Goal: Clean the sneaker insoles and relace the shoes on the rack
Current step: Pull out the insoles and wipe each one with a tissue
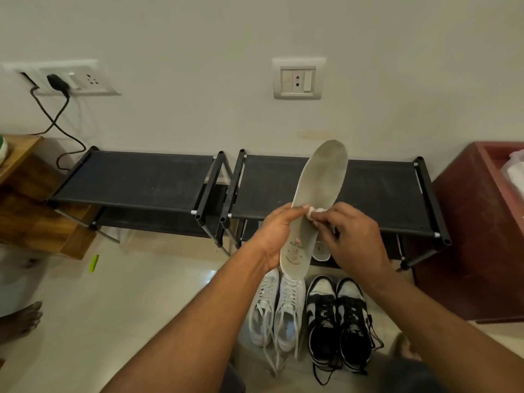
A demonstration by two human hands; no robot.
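The left hand holds a grey insole up in front of the black rack. The fingers curl round the insole's lower half, and the toe end points up toward the wall. The right hand pinches a small white wipe and presses it on the middle of the insole.

On the floor in front of the rack stand two pairs of shoes, side by side. The white sneakers have loose laces that trail on the floor. Just beside them are the black and white sneakers. Another insole peeks out near the foot of the rack, partly hidden by the right hand.

A second black rack stands just left of the rack. A dark red cabinet stands right of the rack. A wall socket sits above the rack.
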